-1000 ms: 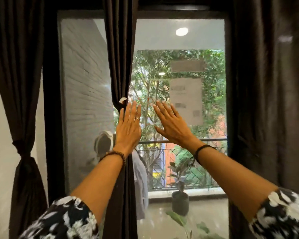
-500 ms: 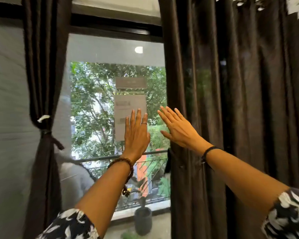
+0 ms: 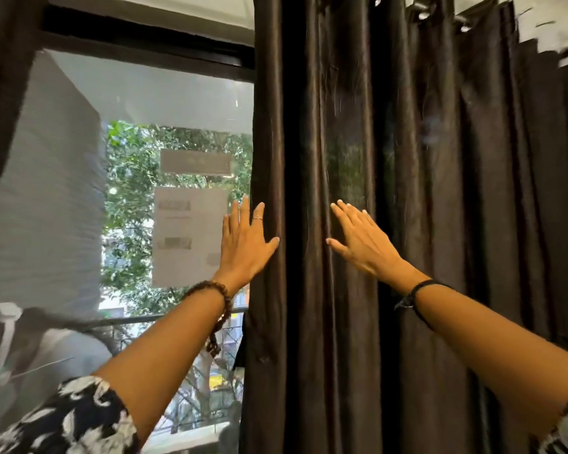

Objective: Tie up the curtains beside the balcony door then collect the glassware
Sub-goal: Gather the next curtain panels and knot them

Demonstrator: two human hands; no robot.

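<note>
Hands reached for the dark curtain (image 3: pixel 407 224).
Left hand (image 3: pixel 245 247) and right hand (image 3: pixel 361 239) were spread flat, fingers straight, gripping nothing.

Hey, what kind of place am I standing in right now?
Probably a home or flat, indoors at a balcony door: a long dark curtain hangs from rings, and the glass looks onto a railing and trees.

A home, a room opening onto a balcony; floor-length dark curtains (image 3: pixel 407 224) hang from eyelets behind the hands; left of them a glass balcony door (image 3: pixel 145 103) shows a railing (image 3: pixel 138 319) and green trees (image 3: pixel 132 165).
</note>
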